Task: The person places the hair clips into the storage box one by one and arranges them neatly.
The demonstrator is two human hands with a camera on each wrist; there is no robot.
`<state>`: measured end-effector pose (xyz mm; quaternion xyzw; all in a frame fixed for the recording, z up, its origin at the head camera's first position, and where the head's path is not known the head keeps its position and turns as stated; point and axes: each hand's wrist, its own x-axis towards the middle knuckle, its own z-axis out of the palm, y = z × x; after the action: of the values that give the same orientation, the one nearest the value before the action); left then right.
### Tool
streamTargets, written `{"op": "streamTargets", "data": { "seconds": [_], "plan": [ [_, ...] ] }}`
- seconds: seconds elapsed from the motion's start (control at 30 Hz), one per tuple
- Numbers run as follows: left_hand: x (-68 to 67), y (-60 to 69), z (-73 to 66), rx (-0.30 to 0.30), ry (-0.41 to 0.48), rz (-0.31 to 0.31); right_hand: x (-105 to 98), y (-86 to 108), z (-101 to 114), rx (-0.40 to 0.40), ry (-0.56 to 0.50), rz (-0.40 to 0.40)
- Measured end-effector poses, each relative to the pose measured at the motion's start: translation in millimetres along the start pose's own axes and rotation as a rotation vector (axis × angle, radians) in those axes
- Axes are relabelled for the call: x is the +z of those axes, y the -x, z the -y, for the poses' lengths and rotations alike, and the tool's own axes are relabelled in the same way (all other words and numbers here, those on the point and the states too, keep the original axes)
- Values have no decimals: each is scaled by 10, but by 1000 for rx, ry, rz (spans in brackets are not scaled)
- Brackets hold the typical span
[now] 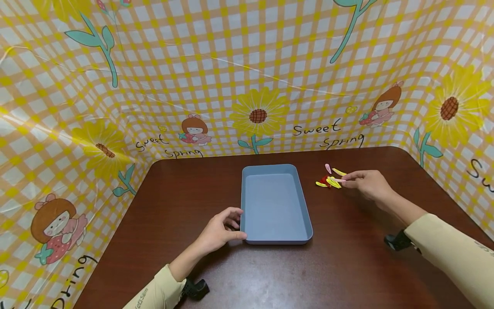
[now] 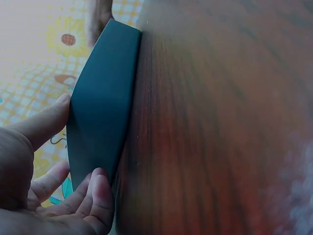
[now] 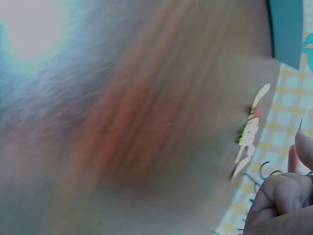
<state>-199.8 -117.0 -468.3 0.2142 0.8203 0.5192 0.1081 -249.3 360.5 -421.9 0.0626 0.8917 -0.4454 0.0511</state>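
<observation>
My right hand (image 1: 366, 184) pinches a pink snap hair clip (image 1: 339, 180) between thumb and fingertips, just above a small heap of clips. Yellow hair clips (image 1: 332, 184) and red hair clips (image 1: 324, 179) lie there overlapping, with a pink clip (image 1: 328, 168) a little behind them. In the right wrist view the held clip is a thin sliver beyond the thumb. A blue-grey rectangular tray (image 1: 274, 206) stands bare inside at the table's middle. My left hand (image 1: 220, 229) holds its near left corner, thumb at the rim and curled fingers against the side wall (image 2: 105, 93).
The dark brown wooden table (image 1: 185, 189) reaches a checked, flower-printed cloth (image 1: 216, 77) hung at the back and both sides. Tabletop separates the tray from the clips on its right. A black strap device (image 1: 397, 241) sits by the right sleeve, another (image 1: 196, 289) by the left.
</observation>
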Motion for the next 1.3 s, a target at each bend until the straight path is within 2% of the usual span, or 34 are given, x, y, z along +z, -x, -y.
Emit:
{"op": "streamTargets", "data": {
  "seconds": [0.23, 0.33, 0.47, 0.57, 0.87, 1.3],
  "plan": [
    [2, -1, -10, 9, -33, 2, 43, 16, 221, -24, -8, 15],
    [-2, -44, -27, 8, -54, 6, 40, 15, 310, -27, -11, 21],
    [-22, -142, -64, 36, -86, 9, 6, 3, 408, -38, -11, -8],
    [-40, -167, -84, 43, -96, 8, 6, -14, 469, -41, -16, -20],
    [-43, -19, -37, -7, -88, -5, 159, -60, 667, -62, -84, 77],
    [-7, 9, -10, -5, -71, -8, 301, -96, 888, -79, -51, 92]
  ]
}}
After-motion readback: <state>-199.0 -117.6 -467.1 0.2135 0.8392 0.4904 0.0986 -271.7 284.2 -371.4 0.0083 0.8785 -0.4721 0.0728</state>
